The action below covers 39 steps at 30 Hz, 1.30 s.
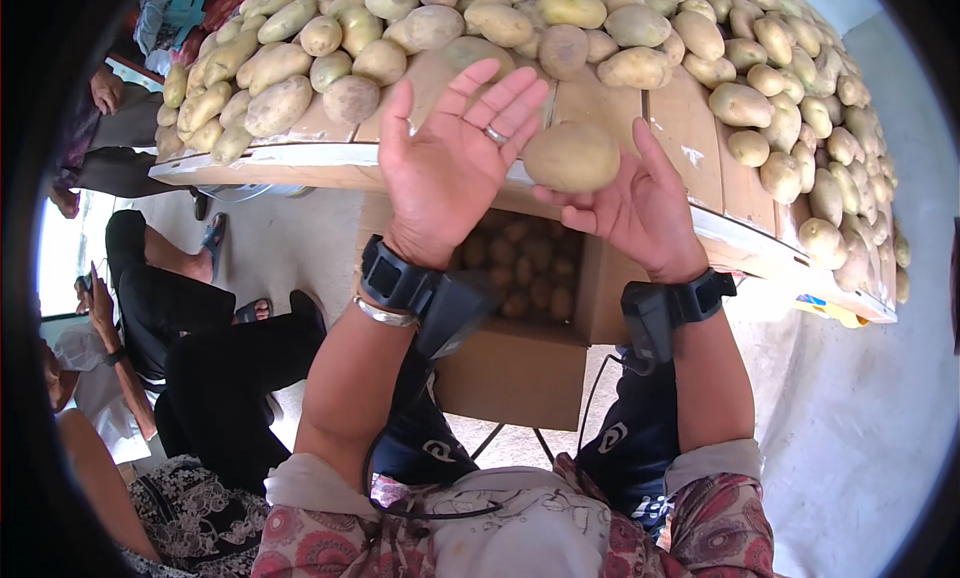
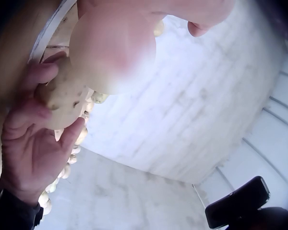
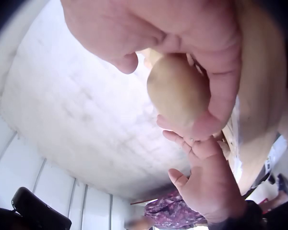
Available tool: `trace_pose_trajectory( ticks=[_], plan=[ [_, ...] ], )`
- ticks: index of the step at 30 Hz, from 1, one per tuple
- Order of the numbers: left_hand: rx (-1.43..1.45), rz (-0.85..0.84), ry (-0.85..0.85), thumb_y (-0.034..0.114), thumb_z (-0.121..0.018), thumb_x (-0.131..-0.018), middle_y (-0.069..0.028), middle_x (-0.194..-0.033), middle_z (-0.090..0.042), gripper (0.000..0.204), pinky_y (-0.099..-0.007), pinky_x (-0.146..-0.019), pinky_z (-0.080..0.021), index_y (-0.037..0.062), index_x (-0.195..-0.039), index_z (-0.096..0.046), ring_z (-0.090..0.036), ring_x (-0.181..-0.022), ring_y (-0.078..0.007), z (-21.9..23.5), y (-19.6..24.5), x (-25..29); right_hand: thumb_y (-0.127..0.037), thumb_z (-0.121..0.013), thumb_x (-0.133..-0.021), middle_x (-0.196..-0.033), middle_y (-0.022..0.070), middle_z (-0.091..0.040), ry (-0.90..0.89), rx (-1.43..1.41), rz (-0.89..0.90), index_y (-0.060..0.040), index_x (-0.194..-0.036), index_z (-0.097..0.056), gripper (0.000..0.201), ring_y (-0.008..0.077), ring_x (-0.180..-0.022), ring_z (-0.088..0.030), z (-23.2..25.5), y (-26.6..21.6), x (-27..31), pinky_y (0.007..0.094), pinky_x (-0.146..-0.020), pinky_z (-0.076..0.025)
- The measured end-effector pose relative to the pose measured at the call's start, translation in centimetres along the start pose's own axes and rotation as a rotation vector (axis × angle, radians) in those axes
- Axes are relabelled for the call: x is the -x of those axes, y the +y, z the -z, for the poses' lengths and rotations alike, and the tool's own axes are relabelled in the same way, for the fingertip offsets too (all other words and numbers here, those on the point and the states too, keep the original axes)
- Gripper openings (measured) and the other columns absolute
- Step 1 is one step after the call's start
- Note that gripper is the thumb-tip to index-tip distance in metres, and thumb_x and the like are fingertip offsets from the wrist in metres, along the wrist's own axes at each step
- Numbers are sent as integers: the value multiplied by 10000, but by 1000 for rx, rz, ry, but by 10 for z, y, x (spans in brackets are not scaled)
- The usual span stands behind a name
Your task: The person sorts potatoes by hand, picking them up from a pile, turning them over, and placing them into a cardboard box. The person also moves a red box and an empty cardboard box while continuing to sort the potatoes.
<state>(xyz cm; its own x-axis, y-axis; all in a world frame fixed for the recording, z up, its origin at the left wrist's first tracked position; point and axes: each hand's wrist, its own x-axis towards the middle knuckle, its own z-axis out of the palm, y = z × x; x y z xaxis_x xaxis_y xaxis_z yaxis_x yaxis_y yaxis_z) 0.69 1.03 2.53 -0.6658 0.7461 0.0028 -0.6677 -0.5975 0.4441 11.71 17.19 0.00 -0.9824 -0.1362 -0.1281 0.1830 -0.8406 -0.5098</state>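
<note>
A large smooth potato (image 1: pixel 572 158) is held by my right hand (image 1: pixel 645 213), above the table's near edge. The left wrist view shows the right hand (image 2: pixel 36 153) with its fingers and thumb around the potato (image 2: pixel 65 96). Seen from the right wrist, a finger of the near hand (image 3: pixel 182 28) bends along one side of the potato (image 3: pixel 177 91). My left hand (image 1: pixel 455 158), with a ring on one finger, is palm up with fingers extended, beside the potato; whether its fingertips touch it I cannot tell.
Many potatoes (image 1: pixel 500 23) are heaped across the wooden table (image 1: pixel 690 128). Below the table edge, between my forearms, stands a cardboard box (image 1: pixel 515 378) with potatoes inside. Other people sit at the left; a dark trousered leg (image 1: pixel 230 378) reaches near my left arm.
</note>
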Motion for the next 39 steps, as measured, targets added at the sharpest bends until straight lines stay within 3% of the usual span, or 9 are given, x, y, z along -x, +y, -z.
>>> trace_pose_trajectory(
  ticks=[8,10,14,20,25,28,35,37,39],
  plan=[
    [14,10,83,537,-339,-855,-246,-1229,-422,659,-440,-1004,-298,-26,-1195,-379,-416,-1155,-341,4,-3,-1,-548,-326,-882,-1193,191,-490,172,14,68,-25,-1247,-363,638,351,-1057,-519,-10,0,3,415,-833,-475],
    [-80,55,259,493,-320,-884,-242,-1201,-446,596,-437,-988,-323,-29,-1163,-395,-429,-1144,-338,14,-4,-3,-527,-320,-893,-1184,173,-498,127,-5,67,-36,-1237,-382,603,305,-1066,-518,-9,-1,2,428,-842,-467],
    [-88,96,298,439,-290,-914,-240,-1175,-466,527,-435,-978,-338,-27,-1129,-409,-440,-1133,-336,13,-5,-2,-494,-313,-908,-1184,155,-502,105,-16,65,-38,-1226,-399,562,282,-1073,-514,-5,0,-2,432,-851,-460],
    [-222,137,324,175,-345,-912,-176,-1079,-534,267,-394,-913,-414,-9,-1074,-451,-520,-1032,-270,16,-9,-2,-347,-435,-908,-1168,124,-512,118,-42,73,-34,-1220,-407,443,310,-1041,-536,-5,3,0,409,-836,-471],
    [-238,-26,341,-62,-361,-768,-85,-827,-552,266,-257,-587,-462,26,-993,-474,-523,-676,-141,29,-4,-2,-62,-572,-822,-1139,123,-527,151,186,136,-46,-1219,-414,427,289,-1015,-559,-8,6,1,369,-825,-493],
    [-83,16,103,-72,-393,-756,-48,-755,-531,236,-226,-499,-389,36,-944,-485,-460,-591,-115,40,4,0,-70,-569,-826,-1114,120,-544,122,160,101,-54,-1221,-418,424,281,-1000,-570,-6,4,-2,343,-811,-505],
    [-224,184,275,22,-473,-796,-9,-749,-529,147,-212,-524,-388,64,-933,-506,-453,-590,-88,27,-3,-1,-195,-559,-859,-1043,87,-580,238,423,268,-34,-1183,-446,379,175,-875,-603,-16,7,-1,262,-681,-511],
    [-282,161,291,62,-502,-807,-10,-786,-552,136,-216,-565,-414,68,-942,-513,-478,-612,-84,25,-5,-1,-382,-453,-901,-996,139,-589,322,299,267,-18,-1132,-464,431,139,-682,-579,-16,6,-1,195,-488,-415],
    [-271,172,279,66,-500,-811,-13,-805,-559,135,-220,-582,-422,66,-945,-517,-488,-623,-85,28,-4,-1,-436,-417,-901,-937,137,-596,354,282,218,-28,-1097,-481,457,115,-605,-516,-18,3,0,184,-450,-361]
  ],
)
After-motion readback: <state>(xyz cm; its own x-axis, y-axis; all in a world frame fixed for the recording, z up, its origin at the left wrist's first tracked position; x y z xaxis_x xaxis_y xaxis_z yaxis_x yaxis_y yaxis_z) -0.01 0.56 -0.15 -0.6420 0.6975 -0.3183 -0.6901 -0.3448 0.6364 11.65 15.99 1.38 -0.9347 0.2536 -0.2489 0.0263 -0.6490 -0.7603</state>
